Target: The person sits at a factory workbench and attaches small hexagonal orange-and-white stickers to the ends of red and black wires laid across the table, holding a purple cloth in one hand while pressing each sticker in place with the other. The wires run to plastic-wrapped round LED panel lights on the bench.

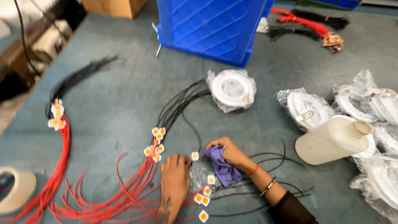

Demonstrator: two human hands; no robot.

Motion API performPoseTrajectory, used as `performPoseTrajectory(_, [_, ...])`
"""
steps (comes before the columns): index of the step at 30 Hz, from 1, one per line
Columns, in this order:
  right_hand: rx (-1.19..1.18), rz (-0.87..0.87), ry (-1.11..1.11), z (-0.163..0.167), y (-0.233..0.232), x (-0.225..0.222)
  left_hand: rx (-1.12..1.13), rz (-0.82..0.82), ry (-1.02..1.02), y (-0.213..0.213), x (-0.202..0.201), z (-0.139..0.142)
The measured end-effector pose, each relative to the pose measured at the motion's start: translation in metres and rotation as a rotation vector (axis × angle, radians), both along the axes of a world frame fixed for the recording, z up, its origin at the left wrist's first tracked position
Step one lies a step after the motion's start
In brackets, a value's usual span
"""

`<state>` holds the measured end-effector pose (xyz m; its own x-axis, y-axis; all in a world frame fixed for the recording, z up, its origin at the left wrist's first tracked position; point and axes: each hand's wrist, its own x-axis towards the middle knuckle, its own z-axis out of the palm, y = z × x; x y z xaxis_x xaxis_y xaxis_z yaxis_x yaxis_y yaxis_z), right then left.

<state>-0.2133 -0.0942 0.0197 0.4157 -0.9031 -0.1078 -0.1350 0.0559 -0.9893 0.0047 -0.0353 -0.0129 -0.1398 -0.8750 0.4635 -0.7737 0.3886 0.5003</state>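
Hands: L (175, 176) flat, spread on red wires (124, 195); R (232, 152) gripping 1 purple cloth (224, 168).

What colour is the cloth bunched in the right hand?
Purple. The cloth shows best in the head view, gripped in the right hand.

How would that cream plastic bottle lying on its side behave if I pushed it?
The cream bottle lies on its side on the grey table, so it would probably roll. It looks open at the neck, so anything inside might spill. It rests against bagged white rings, which may stop it early.
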Motion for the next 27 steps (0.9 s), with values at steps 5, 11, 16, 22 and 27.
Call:
performPoseTrajectory(5, [0.069,-0.027,0.028,0.006,0.003,-0.002,0.002,-0.018,0.107,0.000,-0.002,0.006])
performPoseTrajectory(11, [-0.100,0.055,0.268,0.022,-0.005,0.013,-0.001,-0.014,0.120,-0.002,-0.008,0.008])
performPoseTrajectory(16, [-0.210,0.126,0.361,0.021,-0.015,0.024,0.007,-0.018,0.144,0.001,-0.012,0.007])
performPoseTrajectory(22, [-0.084,0.124,0.420,0.019,-0.024,0.017,0.033,-0.005,0.155,0.003,-0.019,0.005])
performPoseTrajectory(27, [0.026,0.054,0.495,0.017,-0.022,0.014,0.032,0.000,0.146,0.004,-0.025,0.002])
